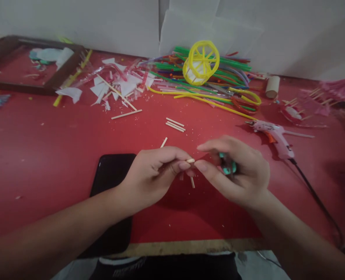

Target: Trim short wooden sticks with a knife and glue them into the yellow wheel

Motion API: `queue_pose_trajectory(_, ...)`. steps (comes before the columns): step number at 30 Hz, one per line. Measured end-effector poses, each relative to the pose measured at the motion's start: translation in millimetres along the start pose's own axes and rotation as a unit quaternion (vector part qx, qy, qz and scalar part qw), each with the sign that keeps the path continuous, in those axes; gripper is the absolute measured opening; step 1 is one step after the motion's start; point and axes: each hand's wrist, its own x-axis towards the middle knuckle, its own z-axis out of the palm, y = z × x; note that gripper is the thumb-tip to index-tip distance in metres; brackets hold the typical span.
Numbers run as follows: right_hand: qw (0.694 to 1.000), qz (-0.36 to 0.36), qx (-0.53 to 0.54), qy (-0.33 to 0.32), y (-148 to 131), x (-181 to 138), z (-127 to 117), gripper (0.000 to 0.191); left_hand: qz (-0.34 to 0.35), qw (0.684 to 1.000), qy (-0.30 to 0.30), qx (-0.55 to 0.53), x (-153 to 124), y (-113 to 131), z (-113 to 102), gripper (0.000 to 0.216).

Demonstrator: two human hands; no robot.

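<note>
Left hand [156, 173]: thumb and forefinger pinched on a small pale stick [191, 160], blunt end poking past the fingertips toward the right, the rest of it covered. Right hand [238, 169]: thumb and forefinger spread in a wide C, thumb tip right by the stick's end, contact not certain; remaining fingers curled about a green tool [230, 168], its kind hidden by the hand. Below the left fingertips a second pale length [192, 182] shows; cannot tell whether gripped or lying on the red table [184, 225]. Black phone [111, 171] partly under the left forearm. Just beyond the left hand, another stick end [164, 142], then three short sticks [175, 125] lying side by side, crumbs about them. To the right, a pink glue gun [274, 136], orange trigger, dark cord running toward the near edge. Farther off: a longer stick [127, 114] near white scraps [100, 89] and clear plastic; a dark frame [23, 85] at left, pale blue-green and white pieces within its border; a heap of coloured stems [163, 66], on it a yellow openwork piece [204, 58] of two spoked rings, white showing through the lower; pale cylinder [273, 86] right of the heap.
</note>
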Motion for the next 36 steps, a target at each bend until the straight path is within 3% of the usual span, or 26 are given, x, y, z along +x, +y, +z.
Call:
queue_pose_trajectory(4,0.999,-0.037,-0.032,-0.012,-5,-1,1,0.007,-0.050,0.999,-0.001,0.019,0,1,0,0.015)
queue_pose_trajectory(12,0.998,-0.023,-0.058,-0.028,0,-4,4,0.008,-0.098,0.991,-0.035,-0.083,0,1,1,0.015)
queue_pose_trajectory(15,0.996,-0.008,-0.092,-0.005,10,-3,4,0.006,-0.082,0.992,-0.033,-0.091,1,-2,1,0.016)
queue_pose_trajectory(19,0.980,0.016,-0.196,0.033,29,0,-1,0.009,-0.089,0.992,0.012,-0.087,0,-6,2,0.017)
queue_pose_trajectory(24,0.957,0.089,-0.268,0.062,44,3,-4,0.010,-0.144,0.983,0.009,-0.113,-1,-7,4,0.013)
queue_pose_trajectory(31,0.927,0.201,-0.316,-0.025,53,2,1,0.042,-0.143,0.936,0.173,-0.273,9,-9,-1,0.005)
queue_pose_trajectory(36,0.895,0.182,-0.400,-0.076,67,-6,4,0.033,-0.179,0.912,0.189,-0.316,13,-10,-5,0.013)
